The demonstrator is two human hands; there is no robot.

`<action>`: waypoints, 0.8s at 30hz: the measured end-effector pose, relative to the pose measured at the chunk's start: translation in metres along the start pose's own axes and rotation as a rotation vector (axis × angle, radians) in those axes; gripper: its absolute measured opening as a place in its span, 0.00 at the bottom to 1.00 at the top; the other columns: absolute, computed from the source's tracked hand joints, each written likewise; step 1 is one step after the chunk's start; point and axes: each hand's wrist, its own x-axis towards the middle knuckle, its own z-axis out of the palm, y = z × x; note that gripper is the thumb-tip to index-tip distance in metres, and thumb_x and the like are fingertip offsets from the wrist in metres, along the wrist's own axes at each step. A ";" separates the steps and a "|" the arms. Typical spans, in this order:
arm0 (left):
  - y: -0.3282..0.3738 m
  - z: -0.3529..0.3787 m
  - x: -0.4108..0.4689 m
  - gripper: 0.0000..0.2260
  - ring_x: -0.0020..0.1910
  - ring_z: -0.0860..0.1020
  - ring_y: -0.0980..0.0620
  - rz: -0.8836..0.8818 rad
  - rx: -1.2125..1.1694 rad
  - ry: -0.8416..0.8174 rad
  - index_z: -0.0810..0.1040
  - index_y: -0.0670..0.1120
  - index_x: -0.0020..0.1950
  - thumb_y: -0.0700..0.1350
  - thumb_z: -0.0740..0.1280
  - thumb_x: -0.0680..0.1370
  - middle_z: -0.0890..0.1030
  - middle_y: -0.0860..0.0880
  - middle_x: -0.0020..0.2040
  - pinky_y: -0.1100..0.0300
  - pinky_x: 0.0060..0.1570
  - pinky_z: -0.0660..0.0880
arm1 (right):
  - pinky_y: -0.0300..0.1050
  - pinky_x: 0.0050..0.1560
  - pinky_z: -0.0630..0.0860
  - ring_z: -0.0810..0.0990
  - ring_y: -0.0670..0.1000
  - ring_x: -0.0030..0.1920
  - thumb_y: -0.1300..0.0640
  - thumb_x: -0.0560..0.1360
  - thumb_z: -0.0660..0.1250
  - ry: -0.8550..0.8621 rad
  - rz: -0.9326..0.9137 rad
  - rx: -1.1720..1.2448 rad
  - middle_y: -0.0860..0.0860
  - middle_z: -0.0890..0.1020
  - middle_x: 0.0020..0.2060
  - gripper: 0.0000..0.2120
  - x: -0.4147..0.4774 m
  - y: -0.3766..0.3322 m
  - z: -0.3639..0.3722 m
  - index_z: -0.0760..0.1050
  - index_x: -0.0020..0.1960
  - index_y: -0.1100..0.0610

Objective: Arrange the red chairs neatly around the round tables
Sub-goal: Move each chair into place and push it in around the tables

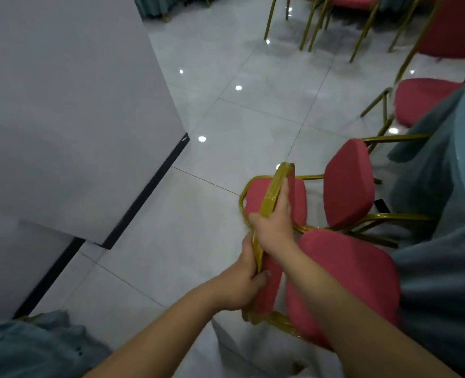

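Red chair [343,282]: left hand [246,279] and right hand [273,222] both curled round its backrest frame [275,184]. Best slid squarely toward the table [438,296], aligned with the neighbouring chair [348,184].

A: What does the person wear on the arms?
B: Both forearms are bare, from the left hand [243,285] and right hand [273,227] back to the frame's edge.
A: And nearer the body?
B: Below the grip, between the forearms, a creased white garment [239,350]; its kind is unclear.
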 end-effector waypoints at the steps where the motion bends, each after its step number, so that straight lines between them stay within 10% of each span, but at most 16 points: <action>1: -0.004 -0.007 0.000 0.42 0.71 0.69 0.50 0.022 -0.009 -0.084 0.28 0.63 0.75 0.47 0.61 0.80 0.58 0.50 0.78 0.49 0.69 0.71 | 0.62 0.68 0.70 0.68 0.60 0.71 0.56 0.64 0.68 0.001 0.009 0.034 0.55 0.63 0.75 0.54 0.000 0.002 -0.001 0.41 0.79 0.38; 5: -0.013 -0.031 0.000 0.46 0.73 0.66 0.49 0.060 0.012 -0.366 0.24 0.65 0.73 0.48 0.63 0.79 0.56 0.47 0.80 0.59 0.68 0.67 | 0.37 0.49 0.79 0.81 0.41 0.49 0.60 0.62 0.68 0.018 0.002 0.142 0.48 0.78 0.57 0.51 -0.008 -0.002 0.000 0.48 0.77 0.35; 8: -0.025 -0.058 0.008 0.45 0.70 0.71 0.49 0.048 0.073 -0.535 0.27 0.66 0.74 0.46 0.64 0.81 0.58 0.49 0.80 0.64 0.58 0.70 | 0.39 0.41 0.79 0.79 0.46 0.40 0.67 0.68 0.68 0.077 0.043 0.141 0.51 0.79 0.47 0.48 -0.018 -0.005 0.004 0.53 0.76 0.31; 12: -0.022 -0.113 0.015 0.26 0.58 0.74 0.66 0.014 0.079 -0.632 0.59 0.63 0.77 0.49 0.62 0.82 0.73 0.59 0.68 0.69 0.49 0.71 | 0.46 0.49 0.79 0.80 0.49 0.49 0.72 0.72 0.67 0.055 0.139 0.048 0.53 0.78 0.58 0.47 -0.022 -0.027 0.004 0.55 0.76 0.33; 17: -0.009 -0.197 0.046 0.12 0.56 0.81 0.50 -0.056 -0.163 -0.229 0.77 0.56 0.63 0.44 0.65 0.81 0.82 0.53 0.57 0.54 0.56 0.78 | 0.48 0.47 0.82 0.82 0.50 0.49 0.58 0.72 0.74 0.172 0.370 -0.047 0.49 0.80 0.55 0.30 -0.006 -0.056 -0.007 0.67 0.68 0.39; 21: 0.001 -0.277 0.087 0.10 0.52 0.82 0.47 -0.117 -0.280 0.038 0.81 0.50 0.57 0.38 0.65 0.80 0.84 0.47 0.53 0.50 0.55 0.79 | 0.44 0.48 0.76 0.78 0.42 0.48 0.53 0.74 0.71 0.542 0.159 -0.233 0.44 0.78 0.54 0.16 0.058 -0.089 0.013 0.74 0.60 0.43; 24: 0.017 -0.340 0.123 0.10 0.50 0.83 0.48 -0.155 -0.277 0.089 0.82 0.49 0.56 0.38 0.64 0.80 0.85 0.47 0.50 0.54 0.51 0.80 | 0.47 0.59 0.75 0.77 0.48 0.58 0.56 0.75 0.71 0.319 0.062 -0.233 0.47 0.76 0.60 0.21 0.134 -0.119 0.033 0.74 0.67 0.49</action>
